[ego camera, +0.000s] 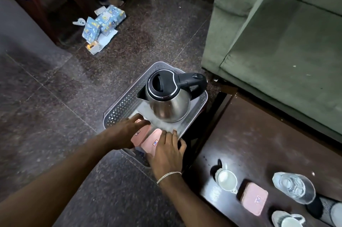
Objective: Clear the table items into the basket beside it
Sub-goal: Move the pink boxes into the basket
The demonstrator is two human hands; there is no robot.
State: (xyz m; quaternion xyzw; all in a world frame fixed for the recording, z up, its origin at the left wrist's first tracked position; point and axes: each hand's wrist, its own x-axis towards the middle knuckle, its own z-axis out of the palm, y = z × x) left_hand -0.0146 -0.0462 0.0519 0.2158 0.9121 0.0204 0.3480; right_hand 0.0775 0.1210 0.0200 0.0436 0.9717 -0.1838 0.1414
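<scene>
Both hands (127, 130) (167, 150) open, fingers spread over pink coasters (148, 138) in the basket (118, 108) beside the kettle (166, 97)

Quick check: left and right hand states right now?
Left hand: open, fingers spread over a pink coaster in the basket.
Right hand: open, resting on another pink coaster.

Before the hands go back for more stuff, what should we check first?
1. Kettle upright in the basket: ok.
2. Pink coasters inside the basket: ok, two lie by the kettle.
3. Left hand and right hand free: cannot tell, both rest on the coasters.
4. Table emptied: not ok; a white cup, another pink coaster and a glass jug remain.
5. Room left in the basket: cannot tell.
</scene>
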